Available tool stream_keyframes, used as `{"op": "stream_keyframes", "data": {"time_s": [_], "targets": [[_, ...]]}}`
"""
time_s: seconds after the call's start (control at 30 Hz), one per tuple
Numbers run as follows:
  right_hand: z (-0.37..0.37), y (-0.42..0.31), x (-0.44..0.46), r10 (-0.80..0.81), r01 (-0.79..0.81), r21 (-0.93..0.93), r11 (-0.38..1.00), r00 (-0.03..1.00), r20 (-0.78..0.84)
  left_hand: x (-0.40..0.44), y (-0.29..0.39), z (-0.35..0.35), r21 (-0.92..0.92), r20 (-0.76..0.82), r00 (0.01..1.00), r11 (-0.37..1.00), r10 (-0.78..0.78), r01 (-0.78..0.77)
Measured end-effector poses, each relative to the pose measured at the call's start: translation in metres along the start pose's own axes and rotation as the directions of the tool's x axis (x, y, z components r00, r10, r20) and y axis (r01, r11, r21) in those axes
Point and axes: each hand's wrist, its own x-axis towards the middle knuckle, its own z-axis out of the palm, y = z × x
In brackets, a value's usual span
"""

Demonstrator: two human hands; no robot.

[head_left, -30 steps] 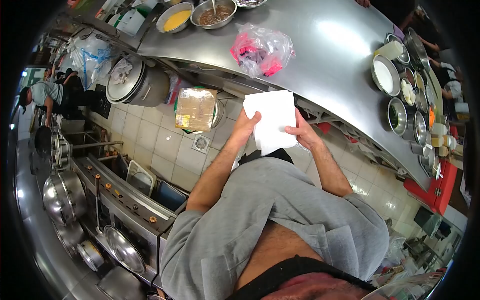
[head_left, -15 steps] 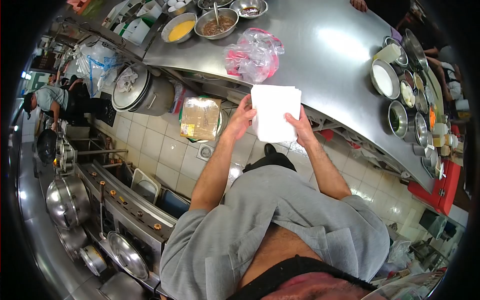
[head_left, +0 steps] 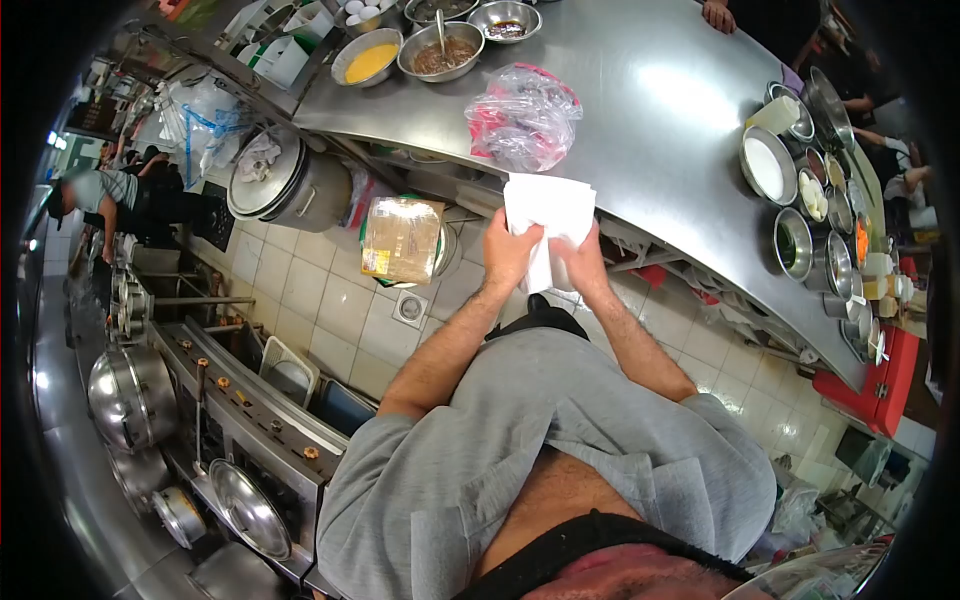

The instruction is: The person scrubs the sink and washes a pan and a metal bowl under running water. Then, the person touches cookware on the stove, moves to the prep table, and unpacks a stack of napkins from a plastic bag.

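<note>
White sheets [head_left: 550, 203], looking like paper or napkins, are held in front of my body near the steel counter's edge. My left hand [head_left: 509, 254] grips their left side, with the thumb across the front. On the right side, my right hand [head_left: 583, 262] holds them too, its thumb pressed near the middle and slightly blurred. Between the two thumbs the lower part of the sheets is creased. Just beyond them, a crumpled clear and pink plastic bag [head_left: 524, 117] lies on the counter.
The steel counter [head_left: 640, 150] carries bowls of yellow liquid [head_left: 371, 62] and brown sauce [head_left: 443, 58], and several ingredient bowls at right. A wrapped cardboard box [head_left: 401, 240] stands lower left, near a large pot [head_left: 310, 194]. One person works at far left; another's hand [head_left: 718, 15] rests on the counter.
The sheets were flat between my hands and are now creased in the lower middle. My thumbs have come closer together. The view has shifted slightly.
</note>
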Motion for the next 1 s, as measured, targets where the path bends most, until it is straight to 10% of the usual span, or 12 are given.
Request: {"op": "stream_keyframes", "data": {"time_s": [0.3, 0.73, 0.83, 0.9, 1.0], "targets": [[0.003, -0.035, -0.009, -0.121, 0.07, 0.34, 0.938, 0.984, 0.13, -0.025, 0.051, 0.001, 0.379, 0.22, 0.86, 0.772, 0.46, -0.51], [-0.038, -0.058, -0.005, -0.06, -0.023, 0.277, 0.961, 0.956, 0.288, -0.041, 0.062, -0.023, -0.093, 0.599, 0.749, 0.954, 0.283, -0.286], [-0.037, -0.058, -0.001, -0.009, -0.054, 0.331, 0.942, 0.982, 0.187, -0.016, 0.053, -0.03, -0.15, 0.585, 0.749, 0.949, 0.311, -0.277], [-0.035, -0.052, 0.003, -0.006, -0.052, 0.376, 0.925, 0.988, 0.153, 0.022, 0.025, -0.038, 0.137, 0.299, 0.811, 0.818, 0.503, -0.559], [-0.028, -0.05, 0.005, -0.019, -0.014, 0.178, 0.984, 0.983, 0.183, 0.06, 0.027, -0.041, 0.593, 0.042, 0.726, 0.568, 0.686, -0.571]]}}
